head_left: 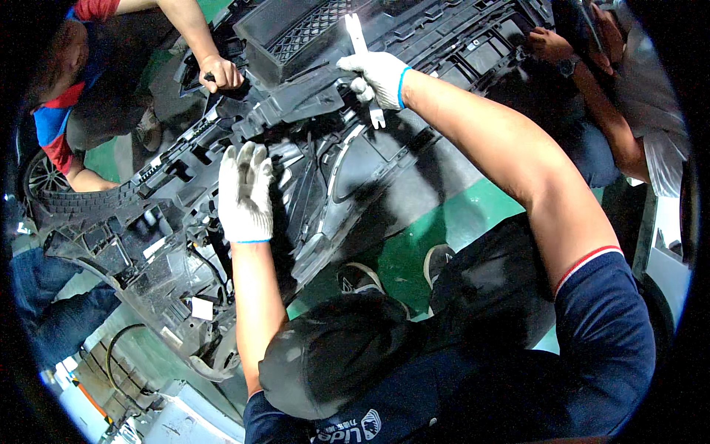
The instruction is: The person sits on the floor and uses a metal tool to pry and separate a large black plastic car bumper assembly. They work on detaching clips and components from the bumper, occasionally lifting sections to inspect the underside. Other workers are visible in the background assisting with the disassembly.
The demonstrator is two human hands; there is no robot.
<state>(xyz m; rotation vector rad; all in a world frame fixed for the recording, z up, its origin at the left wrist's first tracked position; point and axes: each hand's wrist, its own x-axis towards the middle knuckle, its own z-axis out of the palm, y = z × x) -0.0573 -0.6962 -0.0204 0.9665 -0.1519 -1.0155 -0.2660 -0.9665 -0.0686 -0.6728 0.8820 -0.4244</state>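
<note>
My right hand (381,78), in a white knit glove with a blue cuff, is closed around a white trim pry tool (356,33). The tool's upper end sticks out above my fingers, and its notched lower end shows beneath them. It is over a large black plastic car bumper assembly (303,103). My left hand (246,196), gloved the same way, lies over the assembly further left. Its fingers are stretched out, and I see nothing held in them. Whether the fingertips press on the plastic, I cannot tell.
At the far left a person's hand (220,74) rests on the assembly, near a tire (81,203). Another person's hand (549,44) touches the assembly at the upper right. A mesh grille (310,29) lies at the top. My shoes (360,278) are on a green floor (414,237).
</note>
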